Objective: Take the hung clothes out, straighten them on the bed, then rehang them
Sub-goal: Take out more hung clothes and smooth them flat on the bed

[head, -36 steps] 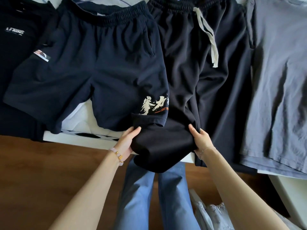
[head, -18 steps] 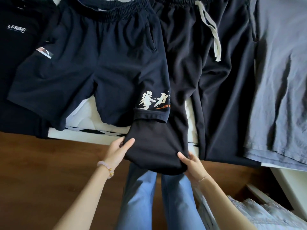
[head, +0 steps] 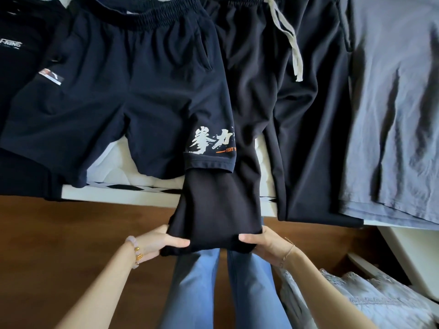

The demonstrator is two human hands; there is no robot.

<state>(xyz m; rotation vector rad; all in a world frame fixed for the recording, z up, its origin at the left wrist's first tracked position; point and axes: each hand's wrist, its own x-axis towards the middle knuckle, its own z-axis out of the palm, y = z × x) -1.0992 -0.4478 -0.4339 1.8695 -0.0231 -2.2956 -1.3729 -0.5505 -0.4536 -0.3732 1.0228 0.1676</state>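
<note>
A white bed (head: pixel 123 197) with a dark wooden floor (head: pixel 59 236) below its near edge carries four garments laid side by side, each running lengthwise from the far side toward the person. Counted from the left: one black garment (head: pixel 16 67) with a small white logo, one pair of navy shorts (head: pixel 123 91) with white characters printed on its right leg, one pair of black trousers (head: pixel 273 115) with a pale drawstring (head: pixel 288 41), and one grey-blue shirt (head: pixel 392 115). The trousers lie with their waistband at the far side and their long axis pointing at the person; one leg passes under the hem of the shorts and hangs off the bed edge, while the other leg lies flat beside the shirt. Both hands grip the cuff end of that hanging leg (it is held just above the person's blue jeans (head: pixel 221 293)). The left hand (head: pixel 158 242), with a bead bracelet at its wrist, has its thumb on top and fingers curled under the left corner. The right hand (head: pixel 266 245), with a thin chain at its wrist, pinches the right corner in the same way. A pale lacy cloth (head: pixel 368 300) sits low at the right.
</note>
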